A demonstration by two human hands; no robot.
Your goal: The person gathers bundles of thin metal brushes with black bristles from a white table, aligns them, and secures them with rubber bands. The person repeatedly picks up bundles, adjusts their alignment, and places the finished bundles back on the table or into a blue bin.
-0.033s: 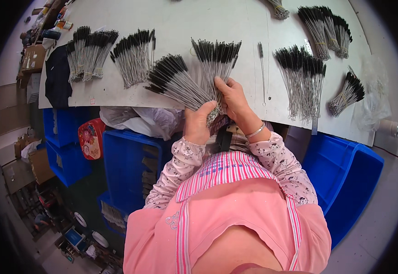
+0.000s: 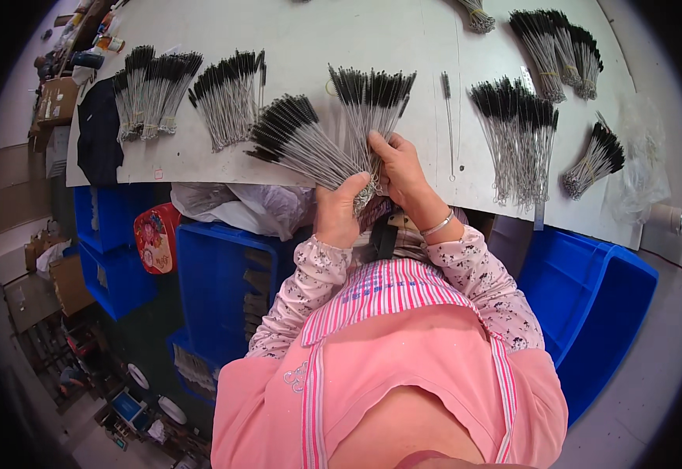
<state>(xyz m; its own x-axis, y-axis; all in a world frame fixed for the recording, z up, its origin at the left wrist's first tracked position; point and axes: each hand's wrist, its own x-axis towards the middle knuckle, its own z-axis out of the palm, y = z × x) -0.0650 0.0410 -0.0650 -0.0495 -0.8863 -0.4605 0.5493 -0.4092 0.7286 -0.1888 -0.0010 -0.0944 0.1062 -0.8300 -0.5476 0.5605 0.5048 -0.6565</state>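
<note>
Wire-handled brushes with black bristles fan out from both hands at the front edge of the table. My left hand [image 2: 336,213] is closed round the looped wire ends of a bundle of brushes [image 2: 300,134] leaning to the left. My right hand [image 2: 400,170] grips the wire stems of a second, more upright bundle [image 2: 371,92], thumb and fingers pressed against them. The two bundles meet at their lower ends, between the hands. To the right, one single brush [image 2: 448,117] lies apart, and a loose spread of brushes [image 2: 515,137] lies beyond it.
Left on the white table [image 2: 278,31] lie more brushes [image 2: 227,98], banded bundles [image 2: 153,90] and dark cloth [image 2: 100,133]. Banded bundles [image 2: 564,55] and clear plastic [image 2: 642,152] are at right. Blue crates [image 2: 591,305] stand below the edge, with a red container [image 2: 156,238] at left.
</note>
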